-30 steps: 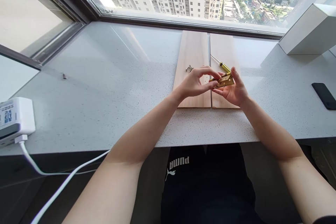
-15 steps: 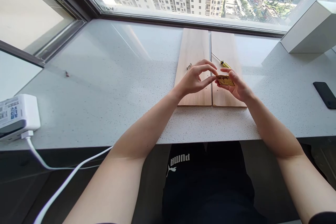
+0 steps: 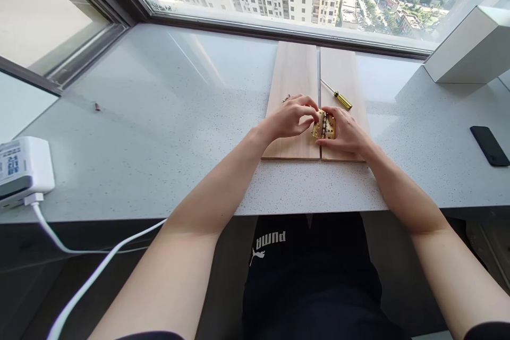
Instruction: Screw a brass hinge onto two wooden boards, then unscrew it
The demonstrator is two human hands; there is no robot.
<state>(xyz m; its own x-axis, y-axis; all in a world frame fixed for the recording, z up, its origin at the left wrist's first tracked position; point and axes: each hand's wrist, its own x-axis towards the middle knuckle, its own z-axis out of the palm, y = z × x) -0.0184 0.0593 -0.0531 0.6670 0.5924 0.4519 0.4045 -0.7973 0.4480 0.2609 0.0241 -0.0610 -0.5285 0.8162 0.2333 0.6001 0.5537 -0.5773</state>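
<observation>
A gold-coloured hinge (image 3: pixel 324 125) lies opened out across the gap between a left wooden board (image 3: pixel 292 71) and a right wooden board (image 3: pixel 338 66). My right hand (image 3: pixel 347 130) grips the hinge from its right side, thumb at the lower edge and fingers at the upper edge. At the hinge's left leaf is my left hand (image 3: pixel 292 117), its fingers curled and their tips at the metal; whether they pinch anything is too small to tell. Small screws (image 3: pixel 286 98) lie just behind my left hand. The screwdriver (image 3: pixel 343 101) with a yellow and black handle rests on the right board.
A white box (image 3: pixel 470 48) stands at the back right by the window, and a black phone (image 3: pixel 490 146) lies at the right. On the left is a white device (image 3: pixel 27 167) with a white cable (image 3: pixel 95 276). A small dark object (image 3: pixel 97 107) lies at the far left.
The hinge has come down from between my hands onto the boards and its two leaves now face up. My right hand has moved left and lower, uncovering the screwdriver handle.
</observation>
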